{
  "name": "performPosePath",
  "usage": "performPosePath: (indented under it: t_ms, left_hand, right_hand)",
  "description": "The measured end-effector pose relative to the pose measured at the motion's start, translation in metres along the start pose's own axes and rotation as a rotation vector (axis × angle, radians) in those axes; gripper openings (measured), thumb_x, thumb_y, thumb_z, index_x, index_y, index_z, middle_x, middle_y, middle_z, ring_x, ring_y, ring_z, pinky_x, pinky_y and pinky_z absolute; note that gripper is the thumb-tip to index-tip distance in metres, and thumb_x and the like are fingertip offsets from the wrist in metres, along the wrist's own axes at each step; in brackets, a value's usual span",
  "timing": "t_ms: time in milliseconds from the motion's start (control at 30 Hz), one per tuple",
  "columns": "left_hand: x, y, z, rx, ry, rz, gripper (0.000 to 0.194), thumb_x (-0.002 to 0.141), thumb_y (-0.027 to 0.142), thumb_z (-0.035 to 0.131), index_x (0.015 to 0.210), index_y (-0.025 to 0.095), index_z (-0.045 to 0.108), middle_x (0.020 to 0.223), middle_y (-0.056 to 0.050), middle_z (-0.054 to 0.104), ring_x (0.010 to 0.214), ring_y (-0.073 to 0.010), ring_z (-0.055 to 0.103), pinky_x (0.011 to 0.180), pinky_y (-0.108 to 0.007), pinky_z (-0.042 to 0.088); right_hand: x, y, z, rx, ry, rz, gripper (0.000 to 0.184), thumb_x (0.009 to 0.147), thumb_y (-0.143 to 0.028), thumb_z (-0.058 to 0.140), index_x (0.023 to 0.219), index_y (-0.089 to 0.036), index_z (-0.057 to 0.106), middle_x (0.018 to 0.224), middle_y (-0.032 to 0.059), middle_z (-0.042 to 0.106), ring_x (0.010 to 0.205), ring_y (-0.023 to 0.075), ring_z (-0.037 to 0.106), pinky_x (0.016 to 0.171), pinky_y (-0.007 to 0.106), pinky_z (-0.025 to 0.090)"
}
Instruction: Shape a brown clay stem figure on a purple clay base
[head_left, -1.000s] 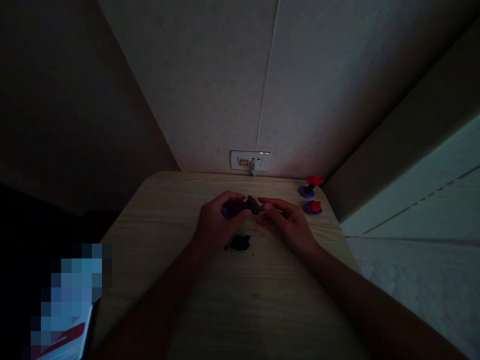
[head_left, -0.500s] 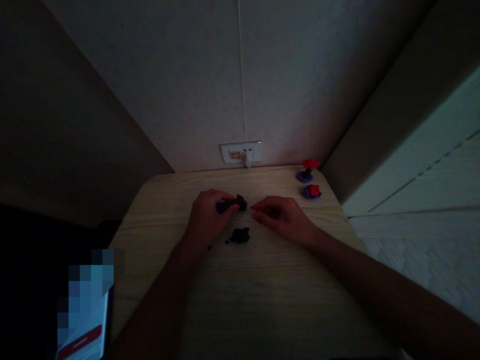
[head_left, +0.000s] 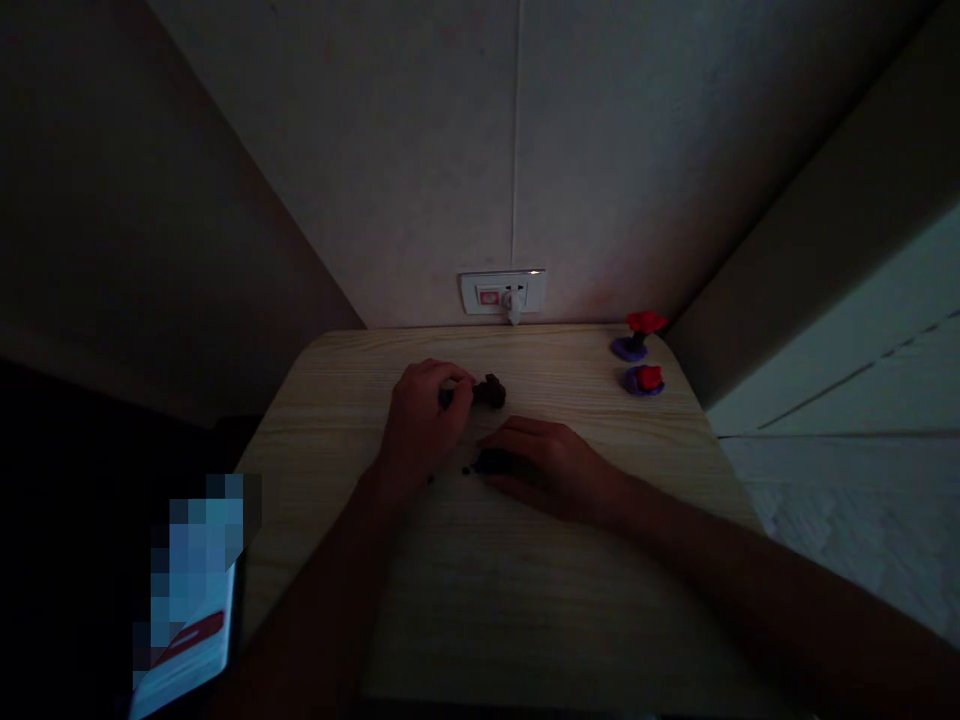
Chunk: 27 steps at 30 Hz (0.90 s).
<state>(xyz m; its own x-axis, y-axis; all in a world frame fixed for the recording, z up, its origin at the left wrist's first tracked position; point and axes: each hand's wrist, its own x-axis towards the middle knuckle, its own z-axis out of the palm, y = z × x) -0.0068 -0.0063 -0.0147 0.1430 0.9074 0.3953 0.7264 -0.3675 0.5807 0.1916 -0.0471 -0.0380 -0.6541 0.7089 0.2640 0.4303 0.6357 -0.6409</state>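
A small dark clay figure (head_left: 486,392), lumpy and brownish with a bluish-purple end toward the palm, is pinched in the fingers of the left hand (head_left: 424,418) above the desk (head_left: 480,590), near its middle. At 5 o'clock of the figure, a flat, ragged black clay lump (head_left: 484,463) lies on the desk, covered and touched by the right hand (head_left: 544,468); whether it is gripped cannot be told. At 2 o'clock, two red-on-purple clay pieces (head_left: 640,335) stand by the desk's far right corner.
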Motion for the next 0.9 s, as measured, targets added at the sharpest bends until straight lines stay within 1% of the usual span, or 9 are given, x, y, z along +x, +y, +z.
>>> performPosePath:
  t_ms: [100,233,367,433,600,667,767,833,900]
  left_hand:
    - [0.000,-0.003,0.001,-0.024,0.042,-0.041,0.024,0.092,0.027,0.053,0.087,0.017,0.074,0.093,-0.009,0.076,0.093,-0.0257,0.068,0.090,-0.043,0.051]
    - [0.000,-0.005,0.002,-0.095,0.095,-0.111,0.022,0.092,0.031,0.056,0.088,0.018,0.073,0.093,-0.007,0.076,0.090,-0.0229,0.069,0.087,-0.039,0.052]
    - [0.000,-0.004,-0.004,-0.148,0.289,-0.120,0.020,0.094,0.030,0.055,0.094,0.020,0.072,0.099,-0.005,0.074,0.095,-0.0208,0.068,0.092,-0.036,0.052]
    - [0.000,-0.004,-0.006,-0.152,0.348,-0.116,0.019,0.094,0.030,0.055,0.095,0.021,0.071,0.101,-0.004,0.074,0.098,-0.0208,0.068,0.093,-0.035,0.052]
    - [0.003,-0.015,0.003,-0.156,0.279,-0.185,0.026,0.092,0.032,0.056,0.110,0.019,0.070,0.115,-0.009,0.070,0.106,-0.0237,0.065,0.096,-0.039,0.052]
    - [0.004,-0.020,0.007,-0.199,0.262,-0.227,0.028,0.093,0.033,0.054,0.111,0.018,0.069,0.117,-0.010,0.069,0.108,-0.0242,0.064,0.097,-0.040,0.051]
    - [0.004,-0.019,0.003,-0.270,0.329,-0.251,0.025,0.095,0.033,0.050,0.107,0.020,0.069,0.115,-0.008,0.070,0.110,-0.0232,0.064,0.099,-0.039,0.050]
    - [0.002,-0.012,-0.002,-0.313,0.416,-0.235,0.024,0.096,0.033,0.049,0.105,0.021,0.068,0.112,-0.007,0.070,0.108,-0.0218,0.065,0.096,-0.036,0.051]
    - [-0.003,0.002,-0.004,-0.370,0.430,-0.213,0.024,0.096,0.035,0.050,0.103,0.021,0.068,0.102,-0.005,0.071,0.098,-0.0199,0.067,0.088,-0.033,0.053]
  right_hand:
    - [-0.001,0.001,-0.004,0.051,0.061,0.017,0.025,0.092,-0.025,0.069,0.116,-0.019,0.068,0.103,0.0076,0.073,0.092,0.0206,0.070,0.083,0.033,0.056]
    - [-0.002,-0.001,-0.011,0.147,0.132,0.094,0.022,0.092,-0.027,0.070,0.113,-0.020,0.070,0.102,0.0059,0.075,0.087,0.0182,0.070,0.080,0.031,0.055]
    - [-0.003,-0.003,-0.014,0.210,0.150,0.096,0.020,0.091,-0.025,0.070,0.111,-0.020,0.071,0.099,0.0057,0.074,0.085,0.0175,0.069,0.078,0.030,0.054]
    - [-0.003,-0.003,-0.015,0.241,0.165,0.109,0.019,0.091,-0.024,0.069,0.109,-0.020,0.071,0.099,0.0059,0.074,0.086,0.0179,0.069,0.078,0.031,0.054]
    - [-0.002,0.003,-0.014,0.291,0.178,0.156,0.018,0.091,-0.024,0.069,0.108,-0.020,0.071,0.099,0.0064,0.075,0.087,0.0188,0.069,0.076,0.031,0.055]
    - [-0.002,0.005,-0.013,0.298,0.175,0.166,0.018,0.091,-0.024,0.069,0.108,-0.020,0.072,0.098,0.0064,0.075,0.087,0.0192,0.069,0.077,0.031,0.054]
    - [-0.001,0.005,-0.014,0.318,0.177,0.192,0.016,0.091,-0.024,0.068,0.106,-0.019,0.072,0.098,0.0069,0.075,0.087,0.0196,0.069,0.078,0.033,0.054]
    - [-0.001,0.004,-0.015,0.365,0.198,0.219,0.016,0.092,-0.026,0.068,0.105,-0.019,0.073,0.096,0.0068,0.075,0.086,0.0192,0.069,0.078,0.032,0.055]
    - [-0.002,0.003,-0.017,0.430,0.242,0.263,0.016,0.091,-0.029,0.070,0.104,-0.019,0.073,0.093,0.0058,0.076,0.084,0.0188,0.069,0.076,0.031,0.055]
